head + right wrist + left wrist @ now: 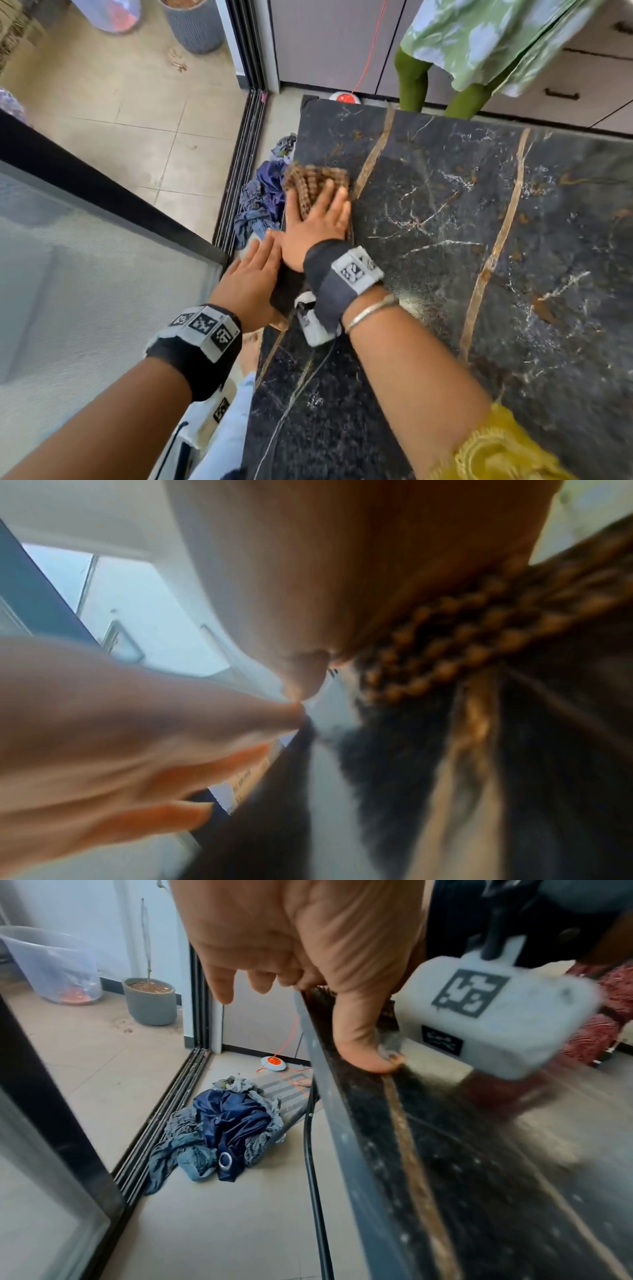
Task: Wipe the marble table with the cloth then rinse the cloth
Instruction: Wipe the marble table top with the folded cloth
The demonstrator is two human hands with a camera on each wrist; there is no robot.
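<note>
My left hand (301, 947) hangs over the marble table (479, 1177) edge, thumb (363, 1042) pressing its top, fingers loose past the side. Below, blue clothes (222, 1131) lie heaped on the floor tiles (219, 1231) beside the door track (161, 1118).

Blue clothes (222, 1131) heaped (crumpled) by potted plant (149, 1000).

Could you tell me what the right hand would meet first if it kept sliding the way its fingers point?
Probably nothing on the marble table: the right hand, flat on the brown cloth, points along the bare left edge toward its far corner.
</note>
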